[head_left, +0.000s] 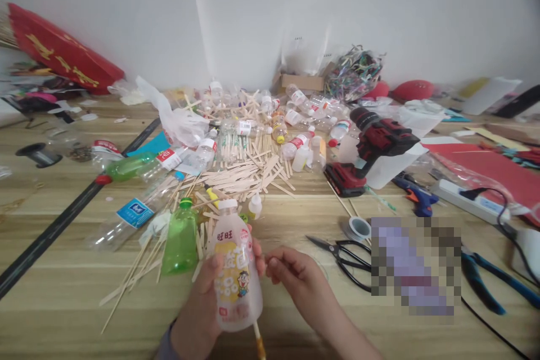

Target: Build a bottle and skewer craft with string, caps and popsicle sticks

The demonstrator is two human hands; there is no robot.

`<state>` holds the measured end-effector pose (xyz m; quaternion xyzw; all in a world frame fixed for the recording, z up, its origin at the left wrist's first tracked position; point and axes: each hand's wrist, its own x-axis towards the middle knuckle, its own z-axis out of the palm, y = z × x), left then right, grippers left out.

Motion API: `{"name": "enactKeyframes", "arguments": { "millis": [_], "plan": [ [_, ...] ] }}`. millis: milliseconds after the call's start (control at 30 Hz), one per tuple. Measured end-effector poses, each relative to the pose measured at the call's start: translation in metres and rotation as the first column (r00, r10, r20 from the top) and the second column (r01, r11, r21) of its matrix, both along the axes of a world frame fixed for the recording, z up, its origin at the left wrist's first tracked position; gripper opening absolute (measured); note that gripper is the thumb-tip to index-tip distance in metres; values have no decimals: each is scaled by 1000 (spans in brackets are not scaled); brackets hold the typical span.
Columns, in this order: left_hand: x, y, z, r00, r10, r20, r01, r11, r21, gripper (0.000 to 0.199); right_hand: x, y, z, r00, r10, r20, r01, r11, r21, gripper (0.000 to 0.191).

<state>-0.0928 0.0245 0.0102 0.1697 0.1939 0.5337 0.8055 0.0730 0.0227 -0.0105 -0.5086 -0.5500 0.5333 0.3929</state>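
Note:
A frosted plastic bottle (238,284) with a yellow and pink printed label and white cap is held upright, slightly tilted, by my left hand (206,287), whose fingers wrap round it. Just right of the bottle is my right hand (295,275), thumb and index finger pinched together near the left fingertips; whatever may be between them is too small to make out. A thin stick (257,334) with a brownish end shows below the bottle's base. Behind and left of it stands a green bottle (181,242).
Wooden sticks (248,177) and clear bottles pile up at the middle back. A red cordless drill (371,146) stands right of them. Black scissors (343,256), a wire spool (359,228), blue-handled pliers (481,275) and a glue gun (417,194) lie at the right.

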Motion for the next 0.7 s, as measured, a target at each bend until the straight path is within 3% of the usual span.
{"name": "enactKeyframes", "arguments": {
  "millis": [133, 267, 367, 500, 700],
  "plan": [
    [6, 2, -2, 983, 121, -141, -130, 990, -56, 41, 14, -18, -1, 983, -168, 70, 166, 986, 27, 44],
    [13, 3, -3, 931, 260, -255, -287, 955, -73, 42, 21, -42, -11, 999, -46, 18, 47, 997, -60, 44],
    [19, 2, -4, 893, 343, -292, -381, 921, -85, 45, 19, -49, -21, 997, -59, -49, 52, 988, -145, 46],
    [26, -4, -8, 876, 373, -305, -405, 913, -49, 43, 18, -51, -25, 997, -65, -29, 59, 982, -181, 43],
    [27, -9, -11, 884, 376, -276, -400, 916, -34, 38, 16, -56, -20, 1000, 6, -1, -6, 977, -214, 59]
  ]
}}
